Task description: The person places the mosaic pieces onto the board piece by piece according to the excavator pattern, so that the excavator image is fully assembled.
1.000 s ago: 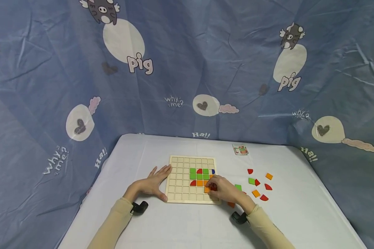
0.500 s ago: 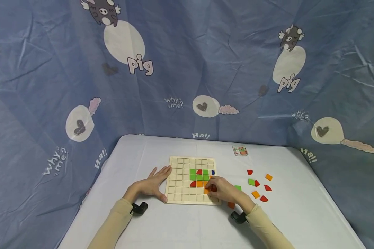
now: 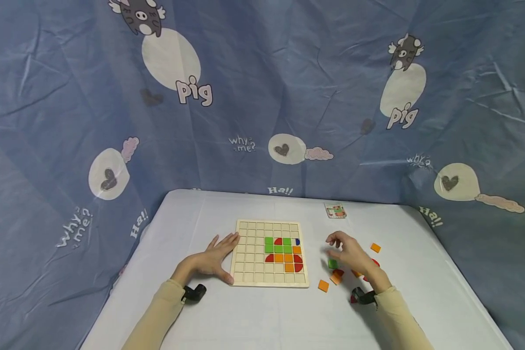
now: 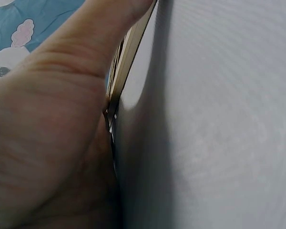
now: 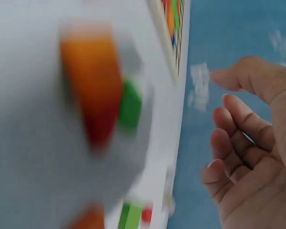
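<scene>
Wooden board: a pale grid tray [image 3: 269, 279] lies flat on the white table [image 3: 253, 321], with green, red, orange and one blue tile filling a block of cells toward its right side.
Left hand: the left hand [image 3: 213, 260] lies flat with fingers spread, fingertips and thumb against the board's left edge; the left wrist view shows the thumb pressed along that edge.
Right hand: the right hand [image 3: 349, 253] hovers off the board to its right, above the loose tiles, fingers loosely curled and empty, as the right wrist view also shows.
Loose tiles: a green square [image 3: 332, 264] sits just under the fingertips, an orange and red pair [image 3: 336, 277] beside it, an orange square [image 3: 323, 286] nearer the board, another orange one [image 3: 375, 248] farther right.
Card: a small picture card [image 3: 335, 210] lies beyond the board.
Step in hand: by my reading, choosing the next piece.
Next move: likely a fingertip pinch on one thin tile, lifting it without nudging its neighbours, while the board is kept steady.
</scene>
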The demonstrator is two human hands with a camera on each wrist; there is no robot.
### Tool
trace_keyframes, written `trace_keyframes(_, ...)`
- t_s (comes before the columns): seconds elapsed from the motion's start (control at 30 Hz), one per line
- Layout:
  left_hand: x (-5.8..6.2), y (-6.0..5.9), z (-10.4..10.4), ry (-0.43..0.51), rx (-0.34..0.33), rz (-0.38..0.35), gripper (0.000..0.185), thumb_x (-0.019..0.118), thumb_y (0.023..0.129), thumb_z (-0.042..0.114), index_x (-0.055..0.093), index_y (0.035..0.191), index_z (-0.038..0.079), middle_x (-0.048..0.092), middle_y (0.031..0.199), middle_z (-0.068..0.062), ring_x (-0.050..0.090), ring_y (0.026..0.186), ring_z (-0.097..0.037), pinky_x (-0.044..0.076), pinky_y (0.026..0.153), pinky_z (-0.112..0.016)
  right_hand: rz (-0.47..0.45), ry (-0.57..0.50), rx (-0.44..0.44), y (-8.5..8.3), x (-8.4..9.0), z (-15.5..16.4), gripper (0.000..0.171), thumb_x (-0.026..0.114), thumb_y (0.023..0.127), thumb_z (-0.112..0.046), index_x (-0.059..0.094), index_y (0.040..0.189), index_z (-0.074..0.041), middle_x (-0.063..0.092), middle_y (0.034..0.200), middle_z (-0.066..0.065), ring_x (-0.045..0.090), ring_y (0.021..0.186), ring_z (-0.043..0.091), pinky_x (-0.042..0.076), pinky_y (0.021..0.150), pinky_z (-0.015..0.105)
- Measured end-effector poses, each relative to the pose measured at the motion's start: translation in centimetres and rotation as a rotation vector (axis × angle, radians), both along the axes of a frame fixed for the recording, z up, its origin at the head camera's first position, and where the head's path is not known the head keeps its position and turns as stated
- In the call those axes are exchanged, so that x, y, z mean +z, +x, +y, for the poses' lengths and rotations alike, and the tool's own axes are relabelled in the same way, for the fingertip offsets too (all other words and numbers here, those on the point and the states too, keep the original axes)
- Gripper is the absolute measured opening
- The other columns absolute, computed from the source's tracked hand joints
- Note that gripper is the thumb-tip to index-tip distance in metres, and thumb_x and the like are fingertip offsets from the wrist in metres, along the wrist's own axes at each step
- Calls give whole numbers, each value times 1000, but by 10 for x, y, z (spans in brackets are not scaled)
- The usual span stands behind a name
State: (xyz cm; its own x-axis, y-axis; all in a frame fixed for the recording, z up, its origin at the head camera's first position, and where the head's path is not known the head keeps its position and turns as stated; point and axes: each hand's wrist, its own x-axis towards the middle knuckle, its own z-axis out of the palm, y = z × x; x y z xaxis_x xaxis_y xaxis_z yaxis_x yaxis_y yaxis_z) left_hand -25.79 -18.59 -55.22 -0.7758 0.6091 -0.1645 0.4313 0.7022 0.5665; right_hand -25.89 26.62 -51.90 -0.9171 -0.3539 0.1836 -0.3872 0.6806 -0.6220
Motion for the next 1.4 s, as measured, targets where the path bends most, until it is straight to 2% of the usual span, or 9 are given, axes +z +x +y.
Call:
trace_keyframes(0.13, 0, 1, 0, 2, -1, -4, 133, 83, 61, 61, 6, 155, 7, -2, 164, -8, -4, 151, -28, -13, 118, -56, -52, 1, -146, -6, 0, 42, 30, 72, 83, -11, 59, 109, -4, 60, 100, 14, 50, 87, 22, 42, 62, 25)
trace_keyframes(0.23, 0, 0, -1, -3, -6, -2, 133, 83, 62, 60, 5, 155, 7, -3, 164, -8, -5, 151, -28, -13, 118, -56, -106, 20, -241, -10, -3, 69, 35, 71, 84, -16, 57, 113, -1, 58, 101, 15, 48, 86, 22, 41, 62, 26)
trace_keyframes(0.37, 1, 0, -1, -3, -6, 1, 132, 83, 62, 58, 5, 155, 7, -4, 164, -8, -5, 151, -28, -13, 118, -56, -151, 53, -330, -13, -9, 96, 41, 70, 86, -19, 53, 116, 2, 57, 102, 15, 50, 85, 21, 43, 66, 25)
trace_keyframes(0.53, 1, 0, -1, -11, -6, 0, 132, 82, 62, 59, 5, 156, 7, -3, 164, -7, -5, 151, -28, -13, 118, -56, -206, 60, -397, -13, -19, 117, 46, 69, 85, -17, 50, 119, 7, 51, 110, 21, 51, 91, 27, 46, 71, 28)
trace_keyframes(0.67, 0, 1, -1, -7, -3, 0, 133, 82, 62, 60, 5, 156, 7, -3, 164, -8, -4, 151, -28, -13, 118, -57, -260, 86, -416, -14, -24, 127, 50, 69, 85, -19, 50, 120, 9, 53, 108, 22, 51, 93, 29, 47, 75, 34)
trace_keyframes(0.87, 1, 1, 0, 6, -1, -4, 133, 83, 61, 60, 5, 156, 7, -3, 164, -8, -5, 151, -28, -14, 118, -56, -285, 120, -419, -16, -25, 133, 43, 68, 86, -20, 54, 115, 8, 59, 104, 21, 55, 92, 28, 50, 78, 38)
trace_keyframes(1.2, -1, 0, -1, -5, -7, -4, 133, 82, 62, 60, 3, 156, 8, -4, 164, -6, -6, 151, -27, -14, 118, -56, -295, 127, -459, -13, -25, 127, 39, 70, 84, -24, 56, 108, 4, 62, 98, 17, 56, 85, 25, 49, 68, 29)
trace_keyframes(1.4, -1, 1, -1, -5, -10, 1, 133, 82, 62, 60, 4, 156, 8, -3, 164, -7, -5, 151, -27, -13, 119, -56, -239, 112, -438, -11, -20, 103, 42, 73, 83, -26, 56, 108, 3, 61, 94, 14, 55, 81, 22, 48, 62, 25)
